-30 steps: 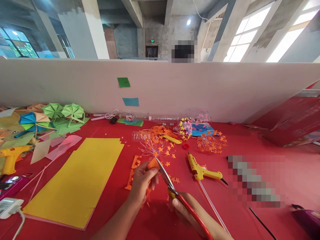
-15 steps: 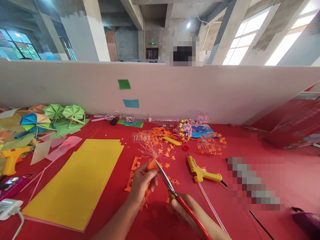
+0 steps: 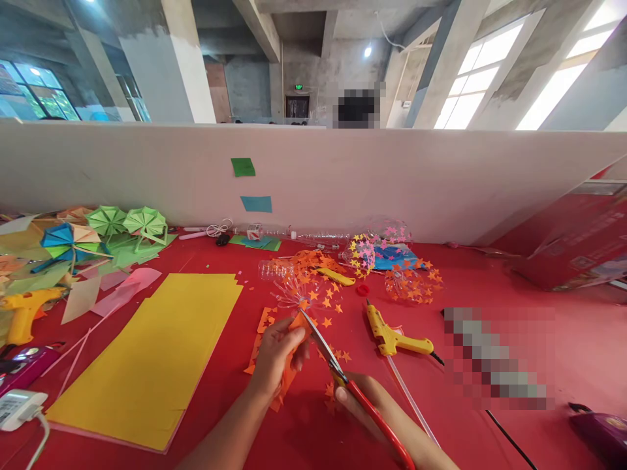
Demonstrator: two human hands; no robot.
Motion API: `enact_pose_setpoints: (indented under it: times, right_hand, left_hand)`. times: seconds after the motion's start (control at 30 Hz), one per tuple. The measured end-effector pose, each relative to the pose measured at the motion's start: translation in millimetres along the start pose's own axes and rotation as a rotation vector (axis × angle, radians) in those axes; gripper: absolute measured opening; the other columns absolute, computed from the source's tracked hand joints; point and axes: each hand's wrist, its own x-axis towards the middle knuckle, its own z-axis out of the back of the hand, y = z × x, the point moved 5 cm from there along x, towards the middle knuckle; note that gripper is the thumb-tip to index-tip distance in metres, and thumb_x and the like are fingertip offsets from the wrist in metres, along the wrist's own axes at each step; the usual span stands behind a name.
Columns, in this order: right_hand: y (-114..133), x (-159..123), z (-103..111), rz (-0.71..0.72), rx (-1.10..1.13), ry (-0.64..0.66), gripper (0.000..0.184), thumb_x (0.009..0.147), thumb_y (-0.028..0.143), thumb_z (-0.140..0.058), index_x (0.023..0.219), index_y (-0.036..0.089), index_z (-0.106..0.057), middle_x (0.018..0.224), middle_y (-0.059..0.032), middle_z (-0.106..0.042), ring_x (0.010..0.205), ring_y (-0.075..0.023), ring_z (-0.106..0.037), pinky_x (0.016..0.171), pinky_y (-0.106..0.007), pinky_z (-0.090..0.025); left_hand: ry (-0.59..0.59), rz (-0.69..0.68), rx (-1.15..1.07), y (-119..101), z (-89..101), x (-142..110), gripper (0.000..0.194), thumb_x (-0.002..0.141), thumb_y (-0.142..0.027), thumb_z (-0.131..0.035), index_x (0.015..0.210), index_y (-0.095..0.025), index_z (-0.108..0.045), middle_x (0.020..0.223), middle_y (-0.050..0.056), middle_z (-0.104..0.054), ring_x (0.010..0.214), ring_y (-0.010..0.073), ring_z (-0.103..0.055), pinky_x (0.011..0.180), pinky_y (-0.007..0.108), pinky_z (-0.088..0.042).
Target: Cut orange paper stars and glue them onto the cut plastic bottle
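Observation:
Between its thumb and fingers my left hand (image 3: 279, 352) pinches a small piece of orange paper (image 3: 299, 321). My right hand (image 3: 360, 398) grips red-handled scissors (image 3: 376, 418), whose blades reach up to the paper's right edge. Cut-out orange stars (image 3: 326, 322) lie on the red table just beyond my hands. An orange paper sheet with star-shaped holes (image 3: 258, 336) lies left of and partly under my left hand. Ahead stands a clear plastic piece cut into curled strips (image 3: 301, 294), with orange stars on it.
A stack of yellow paper (image 3: 147, 352) lies to the left. On the right is a yellow glue gun (image 3: 394, 336) with a clear glue stick. Behind lie a yellow utility knife (image 3: 336, 277), star-covered plastic pieces (image 3: 414, 284) and folded paper umbrellas (image 3: 145, 222). A white partition (image 3: 392, 176) closes off the back.
The orange paper has turned slightly in my left hand and shows more of its face. The scissors stay at its edge, with barely any shift.

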Motion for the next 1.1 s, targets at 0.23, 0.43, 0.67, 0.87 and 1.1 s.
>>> enact_pose_setpoints:
  times: [0.23, 0.43, 0.67, 0.87, 1.1]
  right_hand:
    - [5, 0, 6, 0.025, -0.054, -0.022, 0.055, 0.083, 0.071, -0.043, 0.070, 0.018, -0.044, 0.066, 0.0037, -0.037, 0.059, -0.0108, -0.031, 0.052, -0.023, -0.026]
    - [6, -2, 5, 0.022, -0.019, 0.016, 0.054, 0.082, 0.071, -0.046, 0.068, 0.020, -0.036, 0.066, 0.0053, -0.029, 0.059, -0.0103, -0.026, 0.051, -0.023, -0.022]
    - [8, -6, 1, 0.002, -0.001, -0.007, 0.056, 0.083, 0.074, -0.040, 0.067, 0.021, -0.035, 0.058, 0.0066, -0.033, 0.052, -0.0090, -0.027, 0.049, -0.024, -0.021]
    - [3, -5, -6, 0.004, 0.063, -0.001, 0.056, 0.084, 0.073, -0.039, 0.067, 0.020, -0.039, 0.055, 0.0066, -0.035, 0.050, -0.0082, -0.028, 0.047, -0.023, -0.021]
    - [-1, -4, -10, -0.017, 0.150, 0.004, 0.051, 0.086, 0.067, -0.045, 0.071, 0.019, -0.041, 0.060, 0.0060, -0.037, 0.051, -0.0077, -0.028, 0.047, -0.022, -0.022]
  left_hand:
    - [-0.047, -0.186, 0.151, -9, 15.7, 5, 0.026, 0.074, -0.037, -0.065, 0.060, -0.017, -0.056, 0.062, -0.003, -0.047, 0.059, 0.0098, -0.043, 0.056, 0.020, -0.039]
    - [-0.016, -0.112, 0.093, 5, 15.7, 6, 0.020, 0.073, -0.035, -0.064, 0.063, -0.017, -0.061, 0.061, -0.002, -0.051, 0.059, 0.0113, -0.045, 0.059, 0.022, -0.039]
    - [0.008, -0.149, 0.149, 2, 9.3, 1, 0.021, 0.073, -0.035, -0.063, 0.064, -0.017, -0.063, 0.059, -0.001, -0.052, 0.058, 0.0123, -0.048, 0.057, 0.023, -0.041]
    - [0.009, -0.158, 0.168, -1, 7.1, 0, 0.021, 0.075, -0.034, -0.063, 0.063, -0.016, -0.061, 0.060, -0.001, -0.050, 0.059, 0.0117, -0.046, 0.057, 0.023, -0.039]
    - [0.020, -0.154, 0.173, 1, 5.7, -1, 0.021, 0.076, -0.033, -0.061, 0.063, -0.016, -0.059, 0.059, -0.002, -0.046, 0.058, 0.0112, -0.044, 0.056, 0.023, -0.037]
